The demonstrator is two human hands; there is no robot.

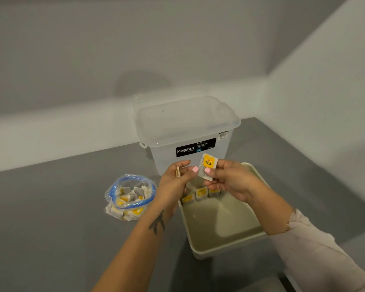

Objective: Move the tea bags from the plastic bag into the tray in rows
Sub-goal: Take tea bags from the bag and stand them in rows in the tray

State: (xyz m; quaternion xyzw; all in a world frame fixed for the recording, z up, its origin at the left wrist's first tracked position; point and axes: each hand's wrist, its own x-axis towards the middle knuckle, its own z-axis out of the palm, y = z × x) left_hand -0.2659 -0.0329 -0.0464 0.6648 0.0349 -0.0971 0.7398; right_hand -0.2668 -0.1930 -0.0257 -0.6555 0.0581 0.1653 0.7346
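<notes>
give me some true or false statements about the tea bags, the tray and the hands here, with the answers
1. The right hand pinches a tea bag with a yellow TEA tag. True.
2. The tray holds no tea bags yet. False: a few stand in a row at its far end.
3. The plastic bag lies left of the tray. True.
4. The plastic bag is empty. False: tea bags remain inside.
5. The left hand rests flat on the table. False: it is raised, holding something thin.
</notes>
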